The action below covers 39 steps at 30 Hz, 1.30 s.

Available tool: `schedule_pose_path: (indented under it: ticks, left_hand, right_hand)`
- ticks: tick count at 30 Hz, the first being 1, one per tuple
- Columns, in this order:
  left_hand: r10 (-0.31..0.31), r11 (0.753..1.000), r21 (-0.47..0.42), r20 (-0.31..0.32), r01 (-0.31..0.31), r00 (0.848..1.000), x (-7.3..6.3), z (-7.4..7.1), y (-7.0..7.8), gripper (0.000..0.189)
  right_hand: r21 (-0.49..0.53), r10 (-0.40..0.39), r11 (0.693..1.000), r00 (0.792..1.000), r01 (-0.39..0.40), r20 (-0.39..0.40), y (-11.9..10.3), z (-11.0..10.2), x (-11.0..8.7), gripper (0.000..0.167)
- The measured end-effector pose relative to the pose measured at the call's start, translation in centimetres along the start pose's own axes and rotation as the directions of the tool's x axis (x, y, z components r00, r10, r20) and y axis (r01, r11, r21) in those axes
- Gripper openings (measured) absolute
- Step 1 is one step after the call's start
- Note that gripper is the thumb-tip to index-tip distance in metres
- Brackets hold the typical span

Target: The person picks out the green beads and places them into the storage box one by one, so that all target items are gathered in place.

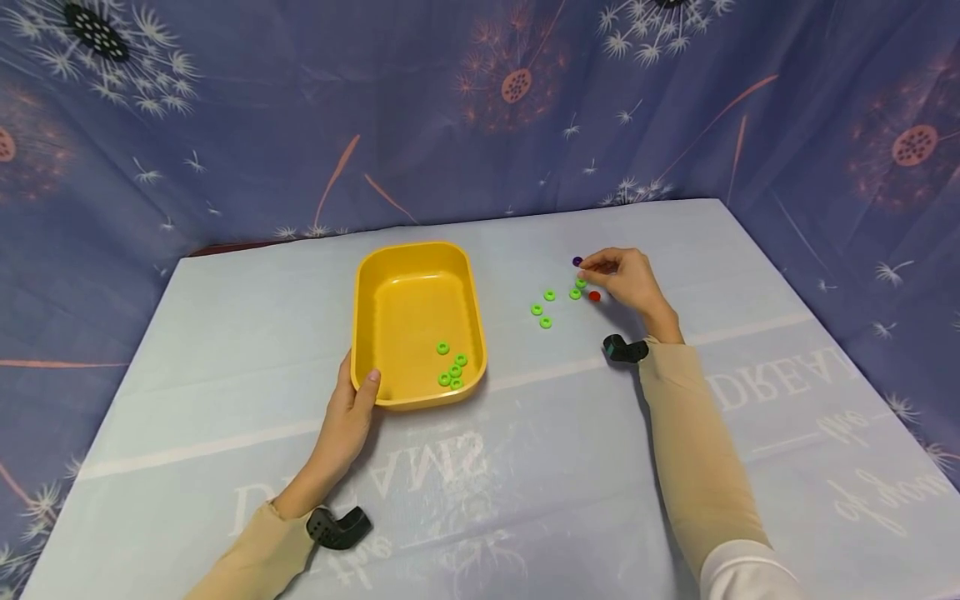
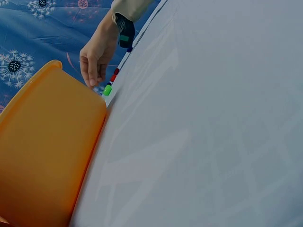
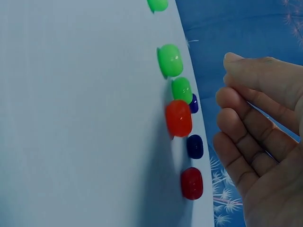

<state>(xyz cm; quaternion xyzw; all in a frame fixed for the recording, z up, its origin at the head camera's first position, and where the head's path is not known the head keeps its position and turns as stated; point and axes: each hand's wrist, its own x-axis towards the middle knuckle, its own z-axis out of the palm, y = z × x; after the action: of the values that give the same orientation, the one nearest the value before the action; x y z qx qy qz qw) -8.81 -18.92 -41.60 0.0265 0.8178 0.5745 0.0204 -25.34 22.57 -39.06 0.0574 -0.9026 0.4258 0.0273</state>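
Note:
My left hand [image 1: 349, 421] grips the near left corner of a yellow plastic tray [image 1: 415, 321], its thumb over the rim. Inside the tray's near right part lie several green ring beads [image 1: 455, 371]. My right hand [image 1: 628, 279] hovers over the loose beads at the back right, thumb and forefinger close together with nothing visible between them. Just below its fingertips is a green bead [image 1: 581, 283]. A purple bead [image 1: 577, 262] lies behind, and a red bead [image 1: 595, 296] in front. The right wrist view shows a dark red bead [image 3: 191, 183] and a navy bead [image 3: 194, 146] beside the hand.
More green beads [image 1: 546, 322] lie scattered between the tray and my right hand. A pale printed cloth [image 1: 525, 467] covers the table, and a blue dandelion-patterned curtain [image 1: 420, 108] hangs behind it and along its sides. Black wrist devices [image 1: 339, 528] sit on both sleeves.

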Motion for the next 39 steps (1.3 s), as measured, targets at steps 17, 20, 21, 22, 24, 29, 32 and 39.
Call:
schedule_pose_path:
  ticks: [17,20,21,22,24,29,32,39]
  left_hand:
    - [0.006,1.000,-0.025,0.010,-0.005,1.000,0.1,0.0,0.0,0.061]
    - [0.009,1.000,-0.027,0.012,-0.009,1.000,0.1,0.0,-0.1,0.061]
    - [0.011,0.999,-0.030,0.013,-0.010,1.000,0.0,0.0,-0.1,0.061]
    - [0.012,0.999,-0.032,0.013,-0.012,1.000,0.0,0.0,-0.1,0.061]
    - [0.016,0.999,-0.035,0.013,-0.015,1.000,0.0,0.0,-0.1,0.061]
    - [0.024,0.999,-0.034,0.011,-0.024,1.000,0.0,0.0,-0.1,0.061]
    - [0.025,0.999,-0.037,0.012,-0.025,1.000,-0.1,0.0,-0.1,0.061]
    - [0.020,0.999,-0.040,0.015,-0.020,1.000,0.0,0.1,0.0,0.061]
  right_hand:
    - [-0.007,0.014,1.000,0.994,-0.013,0.106,1.1,-0.3,0.6,0.033]
    - [-0.031,0.006,1.000,0.993,-0.002,0.118,1.2,-0.4,0.7,0.033]
    - [-0.042,0.004,0.999,0.992,0.002,0.124,1.3,-0.4,0.7,0.033]
    - [-0.052,0.004,0.999,0.991,0.003,0.130,1.3,-0.4,0.7,0.033]
    - [-0.068,0.009,0.998,0.990,0.000,0.141,1.3,-0.5,0.8,0.033]
    - [-0.100,0.013,0.995,0.985,0.004,0.170,1.2,-0.5,0.9,0.033]
    - [-0.129,-0.013,0.991,0.983,0.037,0.181,1.1,-0.4,0.9,0.033]
    - [-0.181,-0.062,0.979,0.979,0.098,0.196,1.1,-0.2,0.9,0.033]
